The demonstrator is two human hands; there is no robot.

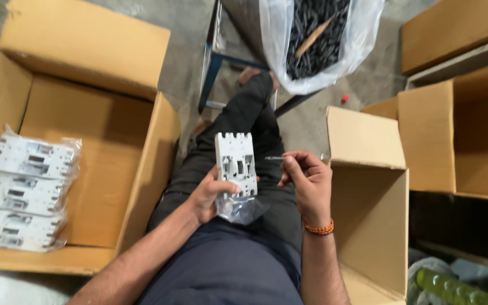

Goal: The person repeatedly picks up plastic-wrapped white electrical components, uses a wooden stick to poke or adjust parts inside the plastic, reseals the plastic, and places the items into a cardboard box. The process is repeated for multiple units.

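Head view, looking down on a seated person's lap. Largest items are noted first: an open cardboard box point(114, 169) on the left, in which three bagged white housings point(26, 195) are stacked against the left wall; a second open box point(368, 226) on the right; a clear bag of dark small parts point(317, 39) above the knees.

A white moulded housing point(236, 164) is held upright over the lap, its slotted face turned toward the camera. A crumpled clear plastic sleeve point(239, 209) is bunched around its lower end.

Left hand point(210, 195): fingers are wrapped behind the housing, the thumb is pressed across its lower front edge; the hand is clamped on the housing and sleeve together.

Right hand point(306, 181): thumb and forefinger are pinched together on a thin dark pin-like piece point(274, 158), whose tip is pointed left, just beside the housing's right edge. Contact with the edge cannot be told. A beaded orange wristband point(318, 229) is worn on this wrist.

Judgement: the step is best done with the housing kept steady by the thumb grip, the sleeve held clear of the slots, and the thin piece brought in level, guided by the pinch rather than the wrist.
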